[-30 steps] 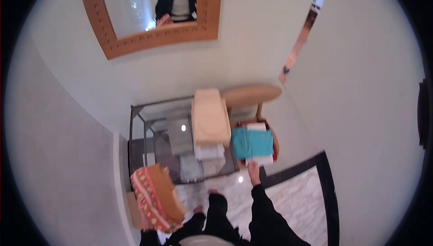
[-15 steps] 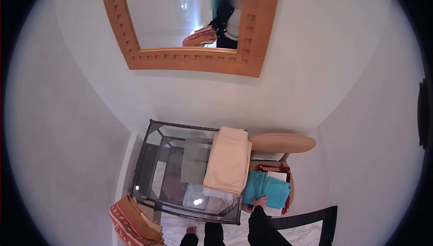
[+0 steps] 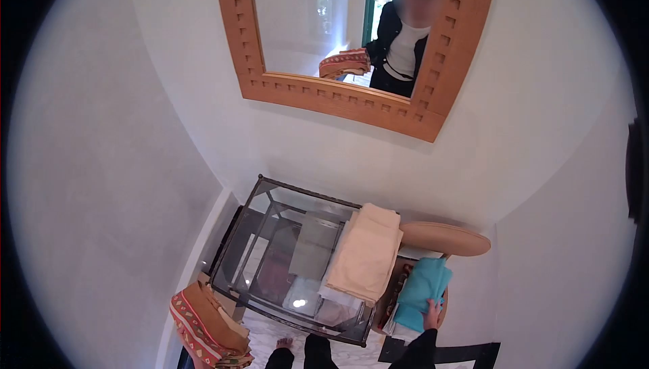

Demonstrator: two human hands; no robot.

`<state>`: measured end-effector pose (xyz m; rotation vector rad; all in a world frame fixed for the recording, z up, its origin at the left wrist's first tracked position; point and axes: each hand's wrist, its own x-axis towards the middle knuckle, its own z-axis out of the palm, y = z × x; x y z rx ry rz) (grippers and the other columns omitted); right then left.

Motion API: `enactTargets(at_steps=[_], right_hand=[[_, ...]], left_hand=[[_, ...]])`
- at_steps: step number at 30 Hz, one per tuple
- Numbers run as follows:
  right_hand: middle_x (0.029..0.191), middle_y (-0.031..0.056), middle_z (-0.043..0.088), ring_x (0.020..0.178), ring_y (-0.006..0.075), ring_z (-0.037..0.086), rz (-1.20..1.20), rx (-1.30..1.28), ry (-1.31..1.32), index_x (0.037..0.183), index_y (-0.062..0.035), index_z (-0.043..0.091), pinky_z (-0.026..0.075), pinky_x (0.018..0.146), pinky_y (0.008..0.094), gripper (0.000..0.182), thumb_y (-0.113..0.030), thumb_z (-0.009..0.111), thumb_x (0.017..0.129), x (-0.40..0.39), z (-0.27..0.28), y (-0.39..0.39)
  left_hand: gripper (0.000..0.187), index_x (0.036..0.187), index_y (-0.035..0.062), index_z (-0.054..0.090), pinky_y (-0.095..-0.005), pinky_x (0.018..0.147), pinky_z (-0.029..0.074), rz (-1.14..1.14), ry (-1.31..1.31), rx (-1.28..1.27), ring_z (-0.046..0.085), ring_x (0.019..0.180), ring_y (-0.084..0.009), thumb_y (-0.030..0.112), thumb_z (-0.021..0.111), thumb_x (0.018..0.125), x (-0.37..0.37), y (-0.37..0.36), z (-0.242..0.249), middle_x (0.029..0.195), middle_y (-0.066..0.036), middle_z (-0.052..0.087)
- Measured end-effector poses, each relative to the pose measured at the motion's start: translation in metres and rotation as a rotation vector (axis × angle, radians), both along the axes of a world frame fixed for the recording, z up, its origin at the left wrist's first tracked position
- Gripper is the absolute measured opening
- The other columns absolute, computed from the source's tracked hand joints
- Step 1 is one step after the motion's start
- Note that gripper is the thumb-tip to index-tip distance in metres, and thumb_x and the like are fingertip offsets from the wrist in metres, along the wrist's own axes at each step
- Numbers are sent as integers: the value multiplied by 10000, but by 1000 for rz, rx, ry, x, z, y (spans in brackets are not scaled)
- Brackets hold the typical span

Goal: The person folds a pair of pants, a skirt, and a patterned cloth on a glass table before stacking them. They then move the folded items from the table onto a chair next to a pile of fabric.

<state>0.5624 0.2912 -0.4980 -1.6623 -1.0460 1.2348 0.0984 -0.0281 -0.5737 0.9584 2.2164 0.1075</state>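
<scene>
Head view, only one I've got. My right hand [image 3: 432, 314] is closed on the near right edge of the teal cloth [image 3: 424, 284], fingers on top of it, thumb side up. So the teal stuff's right in that grip, mostly just beyond and left of my fingers, on the chair seat. White cloth [image 3: 403, 331] pokes out under it, a bit nearer & left of the hand. Smth dark red shows left of that grip too, too small to ID tbh. The chair back [image 3: 446, 238] is straight past the hand, up by the wall.

Left hand [image 3: 197, 360] is mostly hidden at the bottom edge under the patterned cloth [image 3: 206, 322], so can't tell if the fingers are clamped or just propping it. The orange/red bundle is right there w/ it, folded, well apart from my right hand.

Between & beyond both hands: glass table [image 3: 280, 200], dark metal frame. Peach stack [image 3: 365, 254] sits on its right end, so just left of & past my right hand, w/ more white fabric under it. Grey cloth [image 3: 314, 244] is further left of that hand, seen thru/on the glass, can't tell which. Mirror [image 3: 249, 90] hangs on the wall way beyond both hands, reflecting a person w/ the same patterned bundle.
</scene>
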Motion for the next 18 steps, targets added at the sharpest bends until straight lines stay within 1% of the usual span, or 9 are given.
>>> enactTargets(at_steps=[2,5,9,10,13,14,15,16,18], right_hand=[[1440,114,244,1204,371,423,-68,-174,230,1276,-83,486,540,840,447,448,-184,622,861,18,25,-13],[1502,93,217,1278,363,372,-83,-397,-370,1392,-134,427,469,952,491,647,-187,688,802,96,-145,-25],[1456,223,309,1323,381,359,-236,-683,-723,1472,-137,235,344,1074,461,940,-193,749,686,5,-33,-29],[1445,255,332,1334,386,356,-264,-636,-765,1492,-137,187,313,1105,454,1016,-194,764,657,-17,-8,-34],[1422,264,346,1312,404,372,-370,-124,-923,1473,-107,223,320,1086,466,888,-100,699,723,-50,2,-39],[1385,249,401,1272,395,412,-318,238,-1003,1413,-43,331,340,1051,466,716,-20,640,767,-64,20,-43],[1364,240,426,1258,385,427,-269,385,-927,1391,-29,362,349,1041,453,675,-19,635,774,-79,39,-48],[1343,232,451,1244,375,442,-224,529,-850,1369,-16,393,358,1032,441,634,-18,631,781,-114,94,-55],[1272,208,502,1244,339,451,-73,659,-583,1312,18,454,346,1040,408,538,-25,610,799,-190,191,-80]], left_hand=[[413,1298,281,484,-480,1050,313,406,-195,144,433,1254,-278,463,389,939,-20,3,4,1339,-48,513],[421,1283,253,494,-487,1042,339,975,-536,565,457,1235,-278,473,409,934,-69,-13,39,1334,-52,522],[437,1264,216,507,-496,1031,375,1258,-868,1136,489,1210,-278,486,435,928,-124,-35,218,1328,-59,534],[442,1259,207,510,-499,1028,384,1269,-929,1229,497,1203,-278,490,441,926,-131,-44,256,1326,-60,537],[459,1244,179,520,-506,1020,411,1233,-1087,1284,521,1185,-278,500,461,921,-138,-61,330,1321,-65,546],[524,1308,158,488,-495,1021,410,1099,-1039,1276,515,1197,-273,508,462,919,-142,-53,343,1344,-67,526],[634,1355,89,431,-426,1001,451,1192,-1107,1151,564,1129,-292,483,535,869,-134,-52,359,1300,-87,550],[604,1327,87,450,-432,998,452,880,-794,1182,567,1120,-289,471,536,870,-146,-65,318,1286,-89,555],[546,1274,81,481,-440,983,465,760,-774,1147,567,1118,-287,435,544,863,-160,-70,295,1270,-104,560]])
